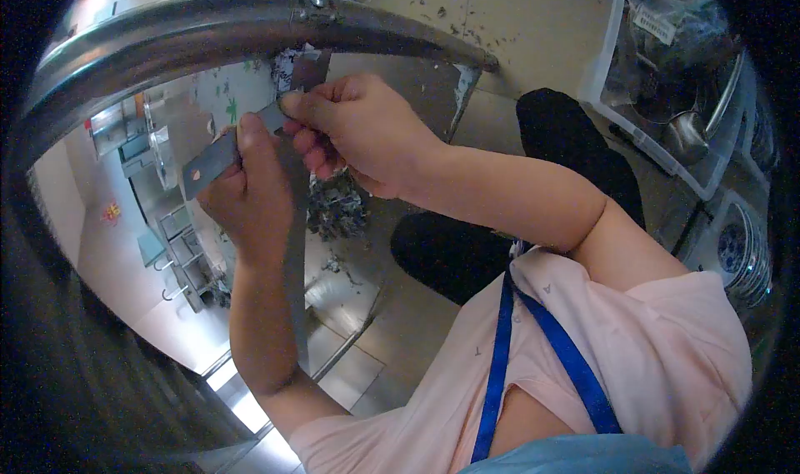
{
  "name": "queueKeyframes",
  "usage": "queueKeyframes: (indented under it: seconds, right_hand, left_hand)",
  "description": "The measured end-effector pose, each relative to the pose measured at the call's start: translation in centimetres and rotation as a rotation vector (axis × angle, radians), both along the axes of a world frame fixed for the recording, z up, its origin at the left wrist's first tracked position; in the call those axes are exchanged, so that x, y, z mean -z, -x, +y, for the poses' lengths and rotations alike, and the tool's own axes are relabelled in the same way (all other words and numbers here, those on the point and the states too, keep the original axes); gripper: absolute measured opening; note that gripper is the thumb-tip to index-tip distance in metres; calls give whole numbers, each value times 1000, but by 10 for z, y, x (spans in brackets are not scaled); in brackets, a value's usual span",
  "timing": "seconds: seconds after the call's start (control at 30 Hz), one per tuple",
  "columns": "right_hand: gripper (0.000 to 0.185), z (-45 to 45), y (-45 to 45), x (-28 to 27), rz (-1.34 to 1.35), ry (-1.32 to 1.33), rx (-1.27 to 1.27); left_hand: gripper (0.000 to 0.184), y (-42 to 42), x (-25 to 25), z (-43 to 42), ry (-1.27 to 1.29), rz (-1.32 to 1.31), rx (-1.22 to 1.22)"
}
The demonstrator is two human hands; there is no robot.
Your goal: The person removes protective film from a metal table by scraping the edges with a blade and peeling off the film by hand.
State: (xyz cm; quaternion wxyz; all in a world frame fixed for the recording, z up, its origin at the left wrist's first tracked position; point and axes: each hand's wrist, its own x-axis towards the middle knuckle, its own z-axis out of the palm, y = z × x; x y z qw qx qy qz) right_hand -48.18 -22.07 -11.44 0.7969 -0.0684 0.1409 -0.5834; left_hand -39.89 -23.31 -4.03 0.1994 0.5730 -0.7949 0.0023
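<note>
A flat grey metal strip [215,164], with a round hole near its lower-left end, slants up to the right in front of me. My left hand [254,195] is closed around its middle, the thumb lying along the top face. At the strip's upper-right end, my right hand [354,128] pinches with thumb and forefinger, its other fingers curled. Whether a small piece is also in that pinch, I cannot make out. Just beyond the right fingertips is a dark flat piece [310,70] by the work surface.
A thick metal tube [200,37] curves across behind the hands. Below them lies a heap of shredded scraps [337,209]. At the right, a clear plastic bin [604,66] holds bagged items and a metal cup-like piece [688,137]. Dark flecks litter the tiled floor [508,7].
</note>
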Motion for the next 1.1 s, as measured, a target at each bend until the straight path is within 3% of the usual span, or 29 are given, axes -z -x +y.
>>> queueKeyframes:
  seconds: [0.37, 0.47, 0.67, 0.77, 0.87, 0.97, 1.1]
  right_hand:
    - [22, -4, 13, -1, 123, 20, 64]
    - [21, -10, 17, -1, 150, 99, 142]
    - [21, -9, 8, 6, 360, 135, 94]
    - [20, -2, 4, 7, 114, 68, 7]
    - [20, -2, 10, 2, 35, 14, -49]
    - [20, -3, 11, 2, 32, 3, -46]
    - [20, -4, 13, 1, 45, -1, -49]
  left_hand:
    - [23, -1, 9, -2, -136, 328, -11]
    - [24, 9, 2, 0, -120, 141, -204]
    - [25, 7, 8, 2, -14, 283, -178]
    - [24, -3, 5, 1, -119, 302, -8]
    - [24, 3, 5, 2, -186, 429, -39]
    - [17, 9, 4, 3, -165, 364, -60]
    - [24, 2, 8, -2, -15, 167, 20]
